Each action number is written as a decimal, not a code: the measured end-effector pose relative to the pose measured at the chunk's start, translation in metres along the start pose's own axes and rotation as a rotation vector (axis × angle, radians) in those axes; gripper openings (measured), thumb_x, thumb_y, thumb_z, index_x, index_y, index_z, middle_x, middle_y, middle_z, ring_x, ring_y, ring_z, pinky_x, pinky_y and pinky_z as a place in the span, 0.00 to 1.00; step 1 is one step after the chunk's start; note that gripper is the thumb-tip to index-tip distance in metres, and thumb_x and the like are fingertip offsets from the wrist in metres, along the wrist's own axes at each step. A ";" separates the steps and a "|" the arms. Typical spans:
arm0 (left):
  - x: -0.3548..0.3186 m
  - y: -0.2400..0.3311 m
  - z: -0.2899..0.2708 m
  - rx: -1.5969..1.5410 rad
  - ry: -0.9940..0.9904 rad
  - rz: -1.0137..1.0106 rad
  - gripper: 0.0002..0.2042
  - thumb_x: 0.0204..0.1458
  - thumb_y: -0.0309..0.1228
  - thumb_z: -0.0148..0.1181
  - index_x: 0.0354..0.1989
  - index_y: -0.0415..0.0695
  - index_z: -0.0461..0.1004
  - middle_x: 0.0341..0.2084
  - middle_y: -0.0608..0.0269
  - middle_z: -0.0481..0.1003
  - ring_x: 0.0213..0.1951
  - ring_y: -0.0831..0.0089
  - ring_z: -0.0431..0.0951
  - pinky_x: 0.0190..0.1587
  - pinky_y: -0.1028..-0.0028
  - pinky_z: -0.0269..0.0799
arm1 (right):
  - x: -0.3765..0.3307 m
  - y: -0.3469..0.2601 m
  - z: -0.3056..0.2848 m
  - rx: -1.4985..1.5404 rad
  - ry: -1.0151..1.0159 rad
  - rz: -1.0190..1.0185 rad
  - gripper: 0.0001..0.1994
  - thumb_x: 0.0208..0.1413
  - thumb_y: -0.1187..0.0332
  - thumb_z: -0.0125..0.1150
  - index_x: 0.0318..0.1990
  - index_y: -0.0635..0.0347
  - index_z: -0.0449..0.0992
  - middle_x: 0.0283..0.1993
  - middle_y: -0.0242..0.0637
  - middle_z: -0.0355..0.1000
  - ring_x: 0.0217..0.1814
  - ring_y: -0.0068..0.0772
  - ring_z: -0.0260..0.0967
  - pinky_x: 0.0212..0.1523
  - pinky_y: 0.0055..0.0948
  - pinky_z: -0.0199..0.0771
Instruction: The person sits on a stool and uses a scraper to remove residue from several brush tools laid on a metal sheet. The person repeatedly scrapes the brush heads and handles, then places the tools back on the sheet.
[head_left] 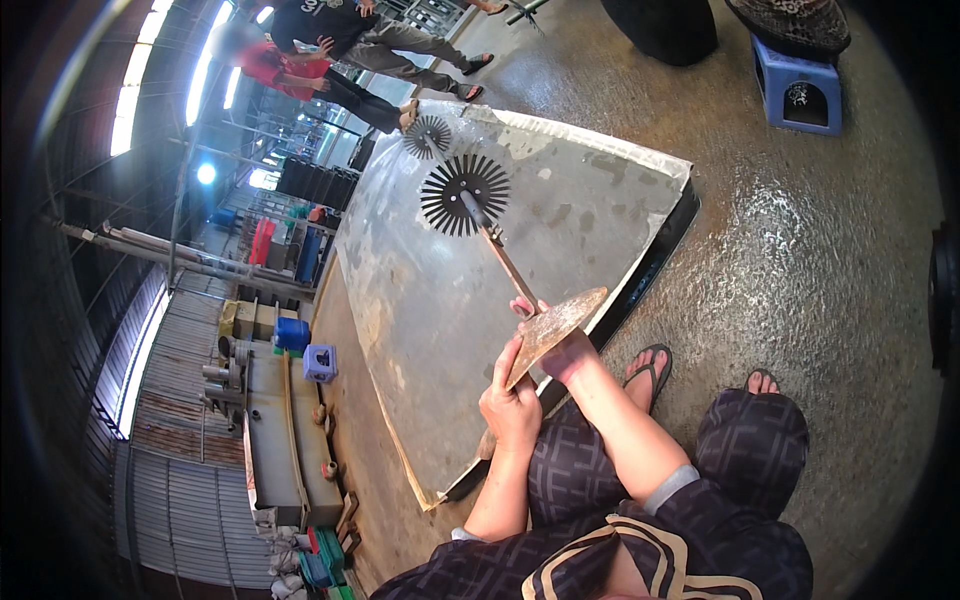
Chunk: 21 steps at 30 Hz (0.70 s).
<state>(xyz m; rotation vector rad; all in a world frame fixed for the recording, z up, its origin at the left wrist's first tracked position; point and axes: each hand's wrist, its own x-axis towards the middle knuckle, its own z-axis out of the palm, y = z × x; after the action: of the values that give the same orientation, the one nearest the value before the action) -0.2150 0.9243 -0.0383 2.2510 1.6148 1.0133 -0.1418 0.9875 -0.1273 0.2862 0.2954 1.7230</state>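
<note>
My left hand point(512, 405) is closed, its fingers pinching the lower edge of a tan, worn flat plate point(556, 335) that tapers toward its ends. Behind that plate, partly hidden by it, my right hand point(566, 358) is closed, with fingers curled at the near end of a brown rod point(512, 268). The rod slants away to a black slotted disc point(465, 180), whose narrow blades spread out all round like a fan. Farther along is a second slotted disc point(428, 137). Whether plate and rod are joined is hidden.
Beneath the discs spreads a big grey slab point(420, 300) with a pale, raised rim. Two people, one in a red shirt point(290, 75), are at its far end. A blue plastic stool point(800, 92) stands on the wet floor at upper right. Tanks and boxes line the left.
</note>
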 end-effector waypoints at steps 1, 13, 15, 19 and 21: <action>-0.001 -0.001 -0.001 0.035 -0.023 -0.005 0.16 0.50 0.19 0.47 0.47 0.46 0.70 0.17 0.67 0.71 0.19 0.83 0.69 0.25 0.80 0.66 | 0.000 -0.001 0.001 0.010 -0.018 0.015 0.13 0.58 0.67 0.45 0.47 0.63 0.68 0.44 0.36 0.69 0.38 0.26 0.64 0.47 0.28 0.66; 0.000 0.002 0.001 0.010 -0.034 -0.024 0.13 0.52 0.21 0.48 0.46 0.44 0.70 0.17 0.68 0.71 0.19 0.83 0.69 0.24 0.81 0.66 | -0.002 -0.002 0.004 0.041 -0.023 0.005 0.13 0.58 0.66 0.45 0.46 0.65 0.67 0.44 0.38 0.68 0.37 0.27 0.64 0.43 0.26 0.67; -0.001 0.003 0.001 0.081 -0.074 -0.011 0.13 0.51 0.20 0.48 0.46 0.43 0.70 0.17 0.68 0.71 0.19 0.83 0.68 0.24 0.81 0.66 | -0.006 -0.006 0.005 0.044 -0.046 0.017 0.13 0.58 0.67 0.46 0.46 0.66 0.67 0.44 0.38 0.69 0.36 0.28 0.65 0.42 0.27 0.68; 0.002 0.002 0.001 -0.045 -0.053 -0.054 0.14 0.51 0.20 0.48 0.47 0.44 0.70 0.18 0.68 0.71 0.19 0.84 0.68 0.23 0.81 0.65 | -0.001 -0.004 0.009 0.073 0.039 0.013 0.13 0.58 0.67 0.46 0.46 0.66 0.67 0.42 0.38 0.70 0.37 0.27 0.66 0.42 0.26 0.68; -0.001 -0.007 0.000 0.019 -0.070 -0.033 0.14 0.51 0.20 0.48 0.47 0.44 0.70 0.18 0.68 0.71 0.19 0.84 0.68 0.23 0.81 0.65 | -0.005 -0.005 0.010 0.037 -0.035 0.021 0.13 0.57 0.68 0.47 0.47 0.67 0.66 0.43 0.39 0.70 0.40 0.27 0.66 0.43 0.24 0.67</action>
<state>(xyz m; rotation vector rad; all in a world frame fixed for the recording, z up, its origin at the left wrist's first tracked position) -0.2200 0.9259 -0.0426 2.2379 1.6331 0.9042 -0.1329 0.9840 -0.1194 0.3474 0.2999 1.7327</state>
